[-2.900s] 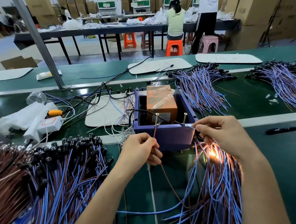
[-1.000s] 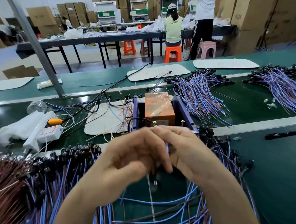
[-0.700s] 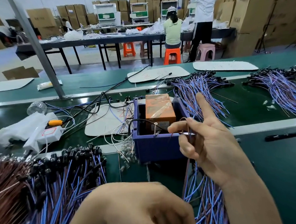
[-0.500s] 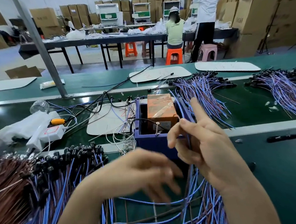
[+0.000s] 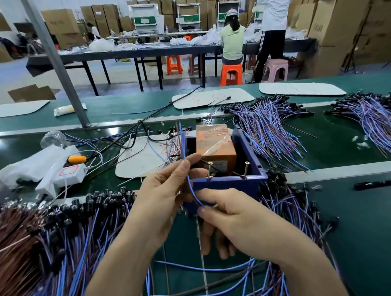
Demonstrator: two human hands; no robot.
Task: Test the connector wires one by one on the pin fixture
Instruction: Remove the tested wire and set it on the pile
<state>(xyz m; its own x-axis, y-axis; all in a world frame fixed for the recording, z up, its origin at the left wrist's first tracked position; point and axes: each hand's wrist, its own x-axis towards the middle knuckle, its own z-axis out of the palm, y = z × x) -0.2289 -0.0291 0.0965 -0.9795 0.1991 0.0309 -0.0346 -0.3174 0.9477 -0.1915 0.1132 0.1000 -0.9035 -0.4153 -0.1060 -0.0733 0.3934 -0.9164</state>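
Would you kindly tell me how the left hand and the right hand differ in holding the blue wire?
The left hand pinches the blue wire higher up, in front of the blue box's left corner; the right hand pinches it lower, nearer the camera. The left hand's fingertips point upward; the right hand's point leftward. Both pinch the same wire between thumb and forefinger.

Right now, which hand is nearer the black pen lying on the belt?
Right. The right hand pinches the blue wire in front of the blue box, left of the black pen; the left hand holds the same wire farther left.
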